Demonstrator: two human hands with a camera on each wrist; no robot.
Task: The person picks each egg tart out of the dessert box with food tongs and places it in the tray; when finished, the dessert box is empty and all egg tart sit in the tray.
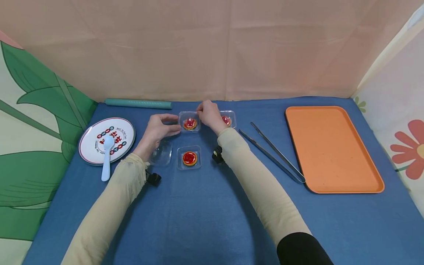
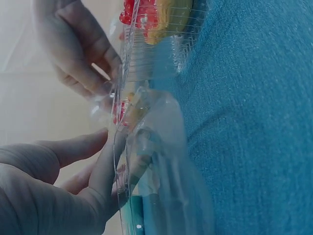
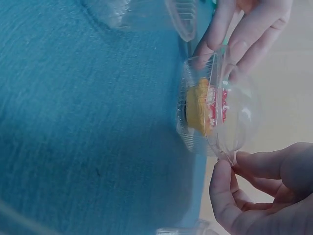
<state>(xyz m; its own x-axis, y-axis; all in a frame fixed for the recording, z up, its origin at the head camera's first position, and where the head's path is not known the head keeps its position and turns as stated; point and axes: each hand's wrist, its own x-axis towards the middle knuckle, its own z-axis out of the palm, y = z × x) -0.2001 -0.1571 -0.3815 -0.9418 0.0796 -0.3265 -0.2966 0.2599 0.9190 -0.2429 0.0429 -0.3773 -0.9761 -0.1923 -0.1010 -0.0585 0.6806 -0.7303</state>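
Observation:
A small clear plastic box (image 1: 197, 128) holding a red-topped tart (image 1: 190, 123) stands between the two hands. My left hand (image 1: 159, 129) touches its left side with fairly straight fingers. On the right, my right hand (image 1: 211, 115) pinches a corner of the clear domed lid (image 3: 247, 110) between thumb and fingertip. In the right wrist view the dome lies over the tart. Behind the right hand, a second boxed tart (image 1: 226, 120) is partly hidden. Nearer me sits another clear box (image 1: 188, 167) with a red-topped tart, beside a loose clear lid (image 1: 161, 154).
Stacked white plates (image 1: 91, 141) carry a pale blue spoon (image 1: 106, 158) at the left. A teal roll (image 1: 139, 103) lies along the back edge. Metal tongs (image 1: 276, 158) rest beside an orange tray (image 1: 331, 147) on the right.

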